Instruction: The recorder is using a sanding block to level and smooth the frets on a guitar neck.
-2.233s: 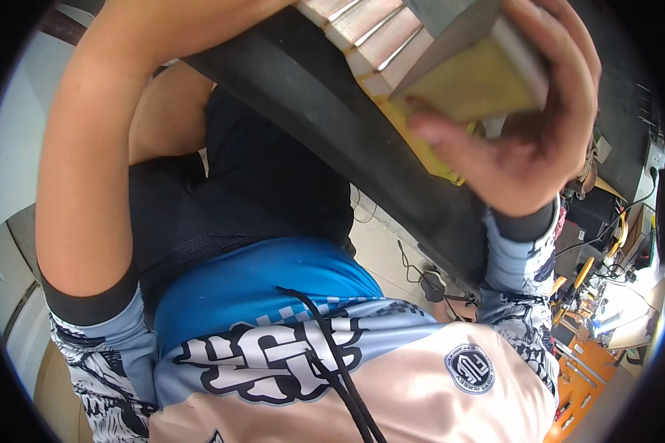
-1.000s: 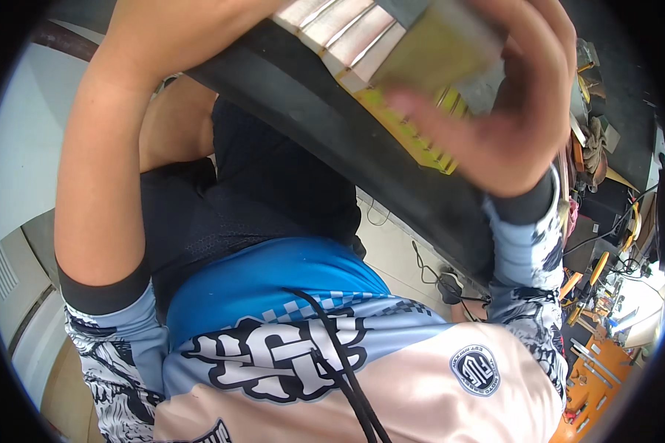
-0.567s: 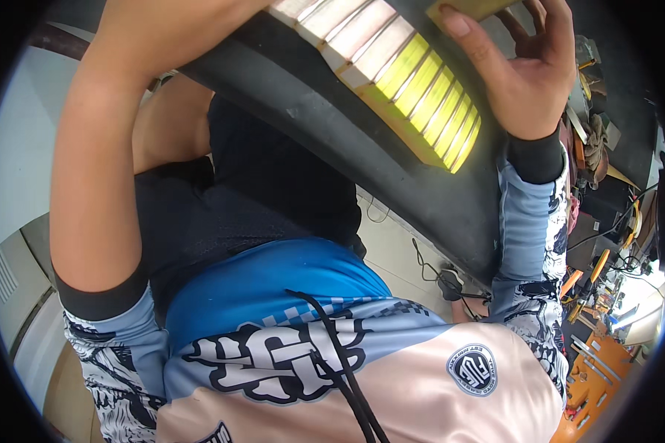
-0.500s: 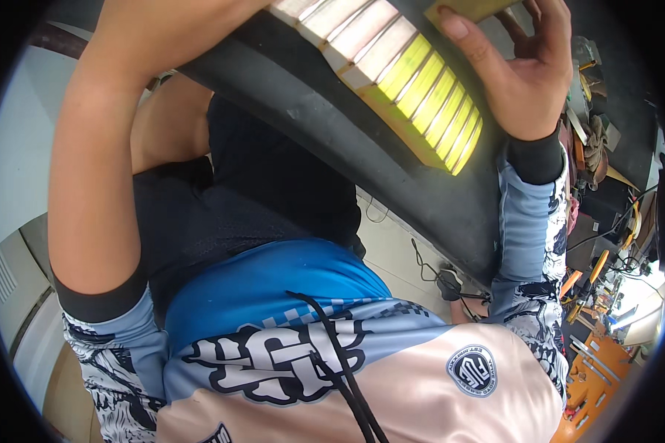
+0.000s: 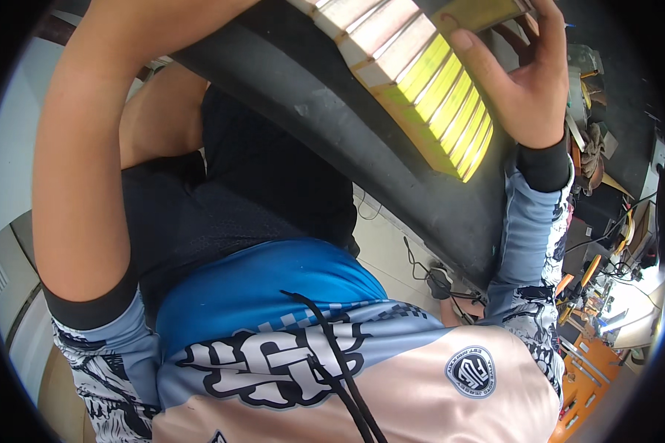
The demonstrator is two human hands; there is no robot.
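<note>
A row of narrow rectangular blocks (image 5: 443,103) stands side by side on a black tabletop (image 5: 325,111), pale pinkish-white toward the far left and bright yellow-green at the near right end. Just beyond that end, my right hand (image 5: 532,96) is closed around a flat olive-yellow block (image 5: 484,13), thumb on the near side and fingers at the far side. The block's far part is cut off by the upper edge. Of my left arm only the bare forearm (image 5: 89,162) shows; the hand lies past the upper edge, out of sight.
Tools, cables and other items clutter a dark surface (image 5: 628,133) on the right. An orange board with tools (image 5: 587,376) is at lower right. Below the table, a black cable (image 5: 414,258) hangs near another person's foot (image 5: 440,280).
The row of blocks appears slightly further right and lower in view. My right hand keeps hold of the flat block, which is tilted a little differently. My left forearm has shifted slightly left.
</note>
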